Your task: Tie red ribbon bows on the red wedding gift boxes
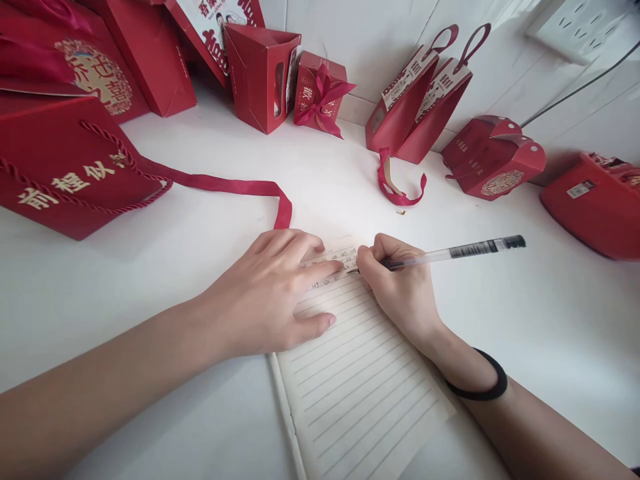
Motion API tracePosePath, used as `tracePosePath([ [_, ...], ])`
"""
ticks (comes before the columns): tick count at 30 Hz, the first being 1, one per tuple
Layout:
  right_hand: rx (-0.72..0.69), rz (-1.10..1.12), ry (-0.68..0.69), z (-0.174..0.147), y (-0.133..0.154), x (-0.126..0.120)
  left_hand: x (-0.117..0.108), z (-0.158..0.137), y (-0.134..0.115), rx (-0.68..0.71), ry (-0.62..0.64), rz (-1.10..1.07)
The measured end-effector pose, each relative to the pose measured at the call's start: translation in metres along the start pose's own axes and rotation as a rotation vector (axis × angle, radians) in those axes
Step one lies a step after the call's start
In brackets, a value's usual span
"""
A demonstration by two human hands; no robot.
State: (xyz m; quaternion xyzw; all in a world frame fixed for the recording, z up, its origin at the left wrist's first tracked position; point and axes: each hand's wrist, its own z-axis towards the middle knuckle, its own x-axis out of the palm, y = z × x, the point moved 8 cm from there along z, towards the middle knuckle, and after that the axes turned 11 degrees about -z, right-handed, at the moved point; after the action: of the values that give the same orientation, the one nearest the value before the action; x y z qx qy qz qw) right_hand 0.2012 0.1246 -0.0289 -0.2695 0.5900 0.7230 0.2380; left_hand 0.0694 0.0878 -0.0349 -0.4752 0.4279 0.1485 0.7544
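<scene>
I see the right hand (403, 280) pinching a gel pen (463, 251), barrel toward three o'clock; at its nine, the left hand (280, 287) lies spread on the ruled notebook (350, 380).

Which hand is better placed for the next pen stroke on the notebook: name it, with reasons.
Right, most likely. The right hand grips the pen, its tip angled down toward the notebook. The left hand holds no pen and rests across the page's upper part, fingers spread.

On the white bench (560, 333) lies a lined notebook (360, 393); beyond it, red boxes (253, 80) and a curled ribbon (399, 199); far left, a rope-handled bag (75, 217); far right, a red container (595, 220).
</scene>
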Motion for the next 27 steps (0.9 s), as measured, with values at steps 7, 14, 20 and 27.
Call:
tracePosePath([
  [7,-0.004,-0.007,-0.002,-0.0003,-0.0006,0.0001,-0.0005,0.0003,-0.0006,0.000,0.005,0.007],
  [14,0.002,-0.015,0.006,-0.0005,-0.0014,0.0005,-0.0008,0.0005,-0.0005,-0.004,0.001,-0.013],
  [20,-0.016,-0.038,0.013,-0.0002,-0.0005,0.0012,-0.0002,-0.0002,-0.0013,0.013,0.004,0.024],
  [27,-0.022,-0.067,0.011,-0.0008,0.0009,0.0004,-0.0005,-0.0013,-0.0023,0.012,0.005,0.045],
])
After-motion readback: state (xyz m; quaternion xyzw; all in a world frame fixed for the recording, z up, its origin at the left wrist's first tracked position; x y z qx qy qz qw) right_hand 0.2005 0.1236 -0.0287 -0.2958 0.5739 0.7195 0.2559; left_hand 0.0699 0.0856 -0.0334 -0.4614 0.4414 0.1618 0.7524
